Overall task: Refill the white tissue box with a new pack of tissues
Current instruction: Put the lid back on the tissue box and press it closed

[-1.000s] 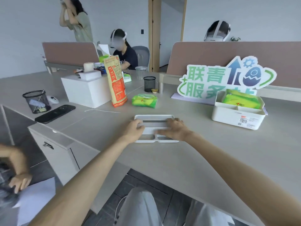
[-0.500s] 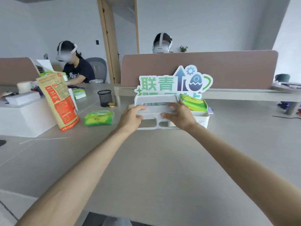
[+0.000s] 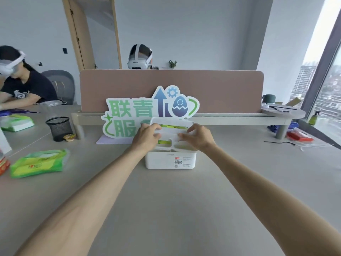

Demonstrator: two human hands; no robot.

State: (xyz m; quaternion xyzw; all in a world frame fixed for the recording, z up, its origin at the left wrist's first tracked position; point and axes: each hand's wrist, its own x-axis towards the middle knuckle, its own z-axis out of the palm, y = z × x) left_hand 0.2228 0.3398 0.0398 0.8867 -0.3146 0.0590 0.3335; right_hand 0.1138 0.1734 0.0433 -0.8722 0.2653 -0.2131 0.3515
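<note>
The white tissue box (image 3: 169, 160) stands on the desk in front of me, a label on its near wall. Its white lid (image 3: 170, 133) with slots rests on or just above the box's top; I cannot tell which. My left hand (image 3: 147, 138) grips the lid's left side and my right hand (image 3: 198, 138) grips its right side. A green pack of tissues (image 3: 172, 127) shows through the lid's slots, inside the box. A second green tissue pack (image 3: 37, 162) lies on the desk at the left.
A green and white cut-out sign (image 3: 147, 110) stands right behind the box against a pink divider (image 3: 221, 89). A black mesh cup (image 3: 59, 128) sits at the left. People with headsets sit at the far left and behind the divider. Clutter lies at the right by the window.
My hands have lifted the lid off the desk in front of me and carried it right, onto the top of the box. My view has turned right to follow.
</note>
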